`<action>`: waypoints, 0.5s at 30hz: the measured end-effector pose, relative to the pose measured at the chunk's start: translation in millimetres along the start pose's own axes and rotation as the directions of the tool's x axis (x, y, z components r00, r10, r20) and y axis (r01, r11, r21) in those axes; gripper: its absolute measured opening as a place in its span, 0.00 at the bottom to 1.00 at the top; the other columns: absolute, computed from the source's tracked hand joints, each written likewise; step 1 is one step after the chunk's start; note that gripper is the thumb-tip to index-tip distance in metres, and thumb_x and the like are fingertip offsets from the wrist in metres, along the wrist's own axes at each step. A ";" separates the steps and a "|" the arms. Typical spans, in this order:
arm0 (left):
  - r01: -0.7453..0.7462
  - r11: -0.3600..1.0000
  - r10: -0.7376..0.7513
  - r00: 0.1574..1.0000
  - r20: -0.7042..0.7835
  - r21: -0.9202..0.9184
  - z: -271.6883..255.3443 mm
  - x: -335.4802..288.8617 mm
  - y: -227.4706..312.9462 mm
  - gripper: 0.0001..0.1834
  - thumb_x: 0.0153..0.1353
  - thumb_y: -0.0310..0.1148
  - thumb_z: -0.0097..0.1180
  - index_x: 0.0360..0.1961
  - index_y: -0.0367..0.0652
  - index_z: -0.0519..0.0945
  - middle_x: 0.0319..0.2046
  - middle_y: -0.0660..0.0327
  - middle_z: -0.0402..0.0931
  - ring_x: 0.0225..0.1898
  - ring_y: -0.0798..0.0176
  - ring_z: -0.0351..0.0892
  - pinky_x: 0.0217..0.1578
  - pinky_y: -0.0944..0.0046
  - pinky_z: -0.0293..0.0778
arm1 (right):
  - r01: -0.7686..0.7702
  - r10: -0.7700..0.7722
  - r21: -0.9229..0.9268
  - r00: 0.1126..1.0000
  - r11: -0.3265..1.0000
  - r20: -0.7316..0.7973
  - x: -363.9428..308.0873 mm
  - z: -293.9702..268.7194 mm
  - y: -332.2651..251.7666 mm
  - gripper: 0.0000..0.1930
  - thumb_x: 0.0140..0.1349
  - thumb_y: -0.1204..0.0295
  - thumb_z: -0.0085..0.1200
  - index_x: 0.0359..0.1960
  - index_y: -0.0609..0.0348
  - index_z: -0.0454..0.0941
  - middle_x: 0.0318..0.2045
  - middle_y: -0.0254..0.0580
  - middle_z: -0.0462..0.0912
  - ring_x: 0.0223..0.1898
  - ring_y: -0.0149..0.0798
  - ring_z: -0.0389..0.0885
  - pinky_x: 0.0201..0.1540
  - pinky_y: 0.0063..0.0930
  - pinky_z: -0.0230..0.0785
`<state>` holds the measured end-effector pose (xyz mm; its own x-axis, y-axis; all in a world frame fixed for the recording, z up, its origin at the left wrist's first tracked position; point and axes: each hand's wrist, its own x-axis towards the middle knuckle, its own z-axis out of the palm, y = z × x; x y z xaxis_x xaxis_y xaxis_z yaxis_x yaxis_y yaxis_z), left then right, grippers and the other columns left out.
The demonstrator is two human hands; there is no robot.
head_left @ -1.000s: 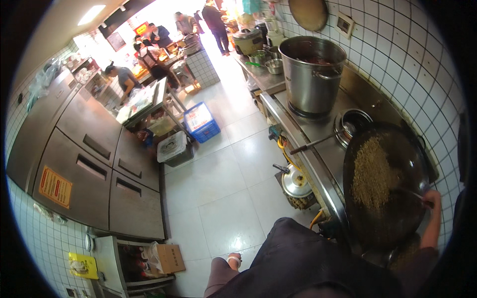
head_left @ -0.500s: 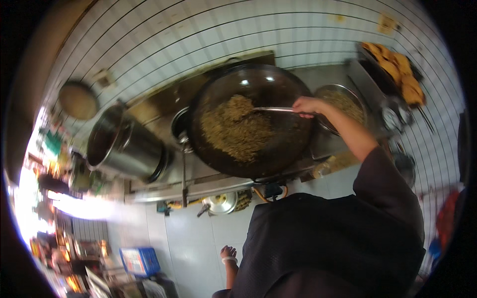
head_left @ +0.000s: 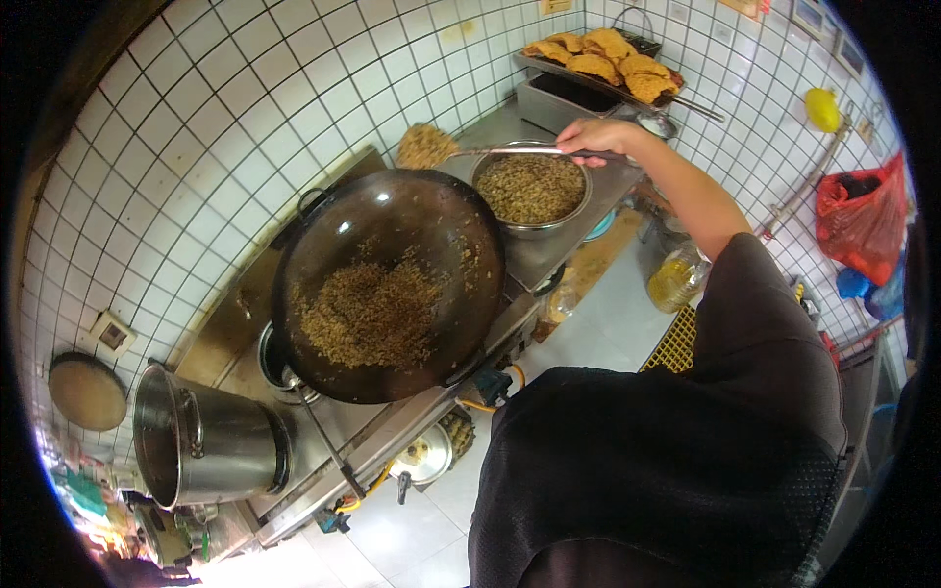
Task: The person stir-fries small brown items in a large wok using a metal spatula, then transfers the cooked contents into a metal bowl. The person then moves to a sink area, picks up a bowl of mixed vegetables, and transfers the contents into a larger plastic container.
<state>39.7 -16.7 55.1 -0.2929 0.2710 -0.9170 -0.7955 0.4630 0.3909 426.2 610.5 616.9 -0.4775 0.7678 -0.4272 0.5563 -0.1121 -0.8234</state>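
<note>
My right hand (head_left: 596, 140) is closed around the dark grip of a long-handled ladle (head_left: 505, 151). A heap of brown, crumbly food (head_left: 425, 145) covers the ladle's head, hiding its shape. The loaded end hangs past the far right rim of a big black wok (head_left: 392, 211), close to the tiled wall. More of the brown crumbly food (head_left: 368, 314) lies in the wok's bottom, with bits stuck along its side. Beneath the handle stands a round metal basin (head_left: 537, 226), nearly full of similar food. My left hand is out of the picture.
Golden fried pieces (head_left: 598, 57) rest on a tray at the far right. Left of the wok are a tall metal pot (head_left: 230, 446) and a small pot with a ladle (head_left: 328, 436). A lidded pan (head_left: 424, 456) sits below the counter. A red bag (head_left: 863, 220) hangs at right.
The ladle has risen out of the wok with a heap of food and swung right, beyond the rim. The view has turned rightward. My left hand has left the picture.
</note>
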 end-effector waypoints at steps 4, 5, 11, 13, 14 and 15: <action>0.006 0.998 -0.006 1.000 -0.005 0.058 3.1 11.9 10.8 0.11 0.57 0.34 0.45 0.41 0.44 0.68 0.28 0.56 0.73 0.26 0.54 0.74 0.23 0.59 0.70 | -0.093 0.017 -0.221 0.946 0.971 -0.324 -50.3 -17.1 25.7 0.08 0.61 0.68 0.47 0.35 0.59 0.72 0.16 0.32 0.69 0.12 0.25 0.63 0.12 0.20 0.56; 0.006 0.998 -0.006 1.000 -0.005 0.064 5.1 13.1 14.9 0.11 0.57 0.34 0.45 0.41 0.44 0.69 0.27 0.56 0.73 0.26 0.54 0.74 0.23 0.59 0.70 | -0.151 0.015 -0.290 0.906 0.945 -0.422 -61.1 -15.6 31.3 0.08 0.60 0.67 0.47 0.35 0.59 0.73 0.16 0.32 0.69 0.12 0.25 0.65 0.13 0.21 0.58; -0.029 0.999 0.030 1.000 -0.004 0.042 29.1 19.3 56.2 0.10 0.57 0.35 0.46 0.39 0.44 0.69 0.26 0.57 0.72 0.25 0.55 0.74 0.21 0.60 0.69 | -0.495 -0.326 -0.827 0.762 0.266 -0.560 -52.2 20.3 71.8 0.13 0.54 0.68 0.49 0.43 0.53 0.74 0.28 0.52 0.79 0.31 0.49 0.79 0.30 0.40 0.72; -0.045 0.999 0.045 0.999 0.006 0.020 42.9 14.7 71.0 0.09 0.57 0.35 0.46 0.38 0.45 0.69 0.26 0.57 0.72 0.24 0.56 0.74 0.21 0.60 0.68 | -0.477 -0.377 -0.830 0.740 0.290 -0.557 -51.6 22.0 57.7 0.13 0.55 0.68 0.49 0.42 0.52 0.73 0.27 0.52 0.79 0.30 0.49 0.79 0.30 0.41 0.72; -0.054 0.999 0.054 0.998 0.013 0.007 50.3 12.4 76.1 0.09 0.57 0.35 0.46 0.38 0.45 0.70 0.25 0.57 0.72 0.24 0.56 0.74 0.21 0.61 0.68 | -0.463 -0.404 -0.835 0.732 0.296 -0.549 -50.1 21.8 47.5 0.13 0.55 0.67 0.49 0.42 0.52 0.73 0.27 0.52 0.79 0.30 0.48 0.79 0.30 0.41 0.72; -0.064 0.998 0.064 0.998 0.012 -0.006 55.6 8.6 79.2 0.09 0.57 0.35 0.46 0.37 0.45 0.70 0.25 0.57 0.72 0.24 0.56 0.74 0.20 0.61 0.68 | -0.377 -0.477 -0.854 0.713 0.357 -0.514 -43.3 19.9 38.0 0.12 0.55 0.67 0.49 0.41 0.53 0.74 0.26 0.52 0.78 0.31 0.50 0.79 0.31 0.43 0.71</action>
<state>3.7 69.2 82.6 -0.3373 0.3101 -0.8889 -0.7783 0.4394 0.4486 454.4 560.5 596.7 -0.2561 0.9251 0.2803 0.9600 0.2094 0.1859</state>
